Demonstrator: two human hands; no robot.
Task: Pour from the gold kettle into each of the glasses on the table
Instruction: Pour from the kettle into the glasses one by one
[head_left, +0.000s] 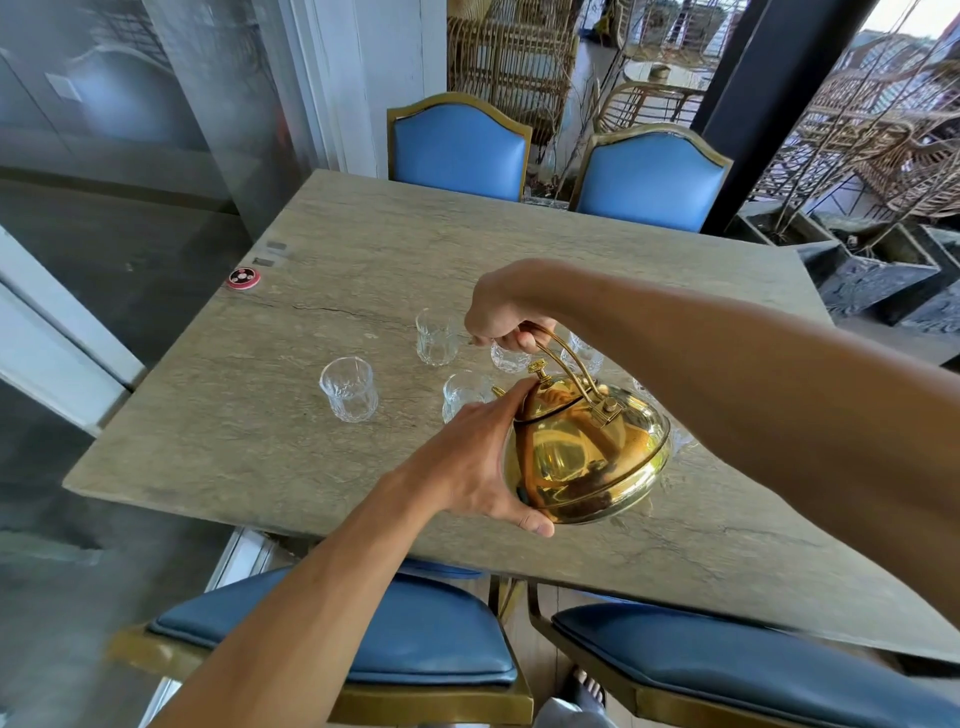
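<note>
Nearest the camera, two blue seats (332, 644) sit tucked under the near edge of the table (260, 441), one under each forearm. Above that edge the kettle (587, 452) is held off the tabletop between both hands and tipped away from the camera, its spout end toward the glasses. The left hand (467, 467) is spread wide against the kettle's left flank, thumb curled under the bottom rim and fingertips reaching up to the lid beside the knob (539, 370); it cups the body rather than pinching it. The right hand (506, 317) comes in from the kettle's right and is curled in a fist around the top of the arched handle (563, 358), directly above and just beyond the kettle. Just beyond the left hand's fingers, one glass (462, 395) stands partly hidden, right at the kettle's spout; whether liquid is running cannot be told. To the kettle's left and a little farther stands another glass (349, 388), clear of both hands. Beyond the kettle a third glass (436, 336) stands upright, with two more glasses (506, 358) half hidden under the right hand and behind the handle. Far to the kettle's left, at the table's edge, lies a small red disc (243, 277). Past the table's far edge stand two blue chairs (460, 150).
</note>
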